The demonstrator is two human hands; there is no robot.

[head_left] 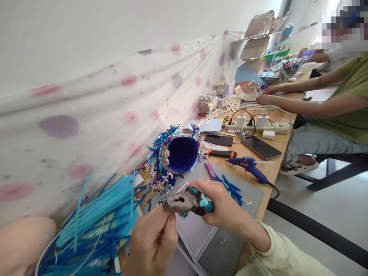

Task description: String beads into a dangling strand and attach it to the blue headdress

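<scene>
My right hand (pixel 220 201) is closed around the teal-and-black handles of a pair of pliers (pixel 181 203), whose grey metal jaws point left. A small light blue fuzzy piece (pixel 203 200) shows at the handles. Thumb and fingers of my left hand (pixel 155 239) are pinched together right at the jaw tips; what they hold is hidden. Beyond the pliers sits a blue beaded headdress (pixel 169 153), its dark blue hollow inside facing me. Below my hands lies a white tray (pixel 198 249) on a grey mat (pixel 227 253).
Light blue chenille stems (pixel 100 207) pile up at the left. To the right lie a blue glue gun (pixel 248 168), an orange-black cutter (pixel 221 153), phones (pixel 261 147) and a power strip (pixel 276 127). A co-worker's hands (pixel 267 96) are at a stick fan (pixel 248 92).
</scene>
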